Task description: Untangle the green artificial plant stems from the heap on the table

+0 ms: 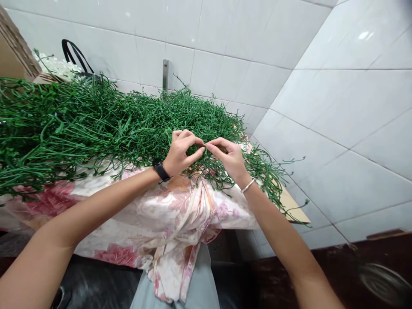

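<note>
Both hands are at work at the front of a heap of green branching stems (144, 116). The left hand (185, 150) and the right hand (228, 159) face each other, fingertips meeting or nearly so. Each grip is closed in a pinch of thumb and forefinger. Between the tips sits a small piece (205, 146), too small to identify; whether it belongs to a stem cannot be told. The stems lie directly beneath and behind both grips, spreading far to the left and, more thinly, to the right.

The heap rests on a floral cloth (119, 214), gathered and knotted at its front edge below the hands. Stems overhang a pale board (292, 206) at the right end. A black watch (161, 169) is worn on the left wrist, a bracelet (247, 185) on the right. Behind the heap at left stand white flowers (61, 68), beside cardboard (16, 43). A metal strip (165, 73) stands upright against the tiled wall (244, 43).
</note>
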Motion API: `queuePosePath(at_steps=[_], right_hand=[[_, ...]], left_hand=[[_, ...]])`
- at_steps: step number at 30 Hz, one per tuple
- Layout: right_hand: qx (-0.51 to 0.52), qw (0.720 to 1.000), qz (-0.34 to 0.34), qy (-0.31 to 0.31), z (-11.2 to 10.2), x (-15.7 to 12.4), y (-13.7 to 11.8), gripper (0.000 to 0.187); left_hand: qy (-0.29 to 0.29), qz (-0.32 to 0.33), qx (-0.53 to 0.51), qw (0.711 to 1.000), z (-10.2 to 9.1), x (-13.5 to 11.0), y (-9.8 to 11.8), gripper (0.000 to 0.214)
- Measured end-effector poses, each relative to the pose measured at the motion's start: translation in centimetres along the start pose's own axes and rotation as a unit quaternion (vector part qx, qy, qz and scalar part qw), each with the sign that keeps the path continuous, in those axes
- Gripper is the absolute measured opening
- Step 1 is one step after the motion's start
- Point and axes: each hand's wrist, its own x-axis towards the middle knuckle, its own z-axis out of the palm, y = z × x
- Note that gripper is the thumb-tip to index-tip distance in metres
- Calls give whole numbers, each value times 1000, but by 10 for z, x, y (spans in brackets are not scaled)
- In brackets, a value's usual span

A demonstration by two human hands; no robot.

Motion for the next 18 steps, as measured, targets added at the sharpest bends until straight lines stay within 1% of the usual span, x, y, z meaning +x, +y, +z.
queuePosePath(at_steps=[2,4,8,11,13,16,18], right_hand=[[-14,1000,-12,5,0,0,1,21],[-7,1000,-11,-4,0,0,2,22],[47,996,33,-61,0,1,5,26],[62,994,46,-79,-1,2,7,26],[51,995,38,-73,-1,2,8,25],[16,999,3,-44,-1,0,6,21],[-13,999,-26,-28,-1,-1,5,24]], left_hand=[[6,-2,5,1000,1,0,0,12],[9,-2,10,1000,1,1,0,11],[9,9,16,1000,0,1,-1,9],[3,16,18,1000,1,1,-2,10],[1,16,19,1000,2,1,-3,11],[0,10,20,1000,4,2,-5,12],[2,2,21,1000,4,2,-5,12]])
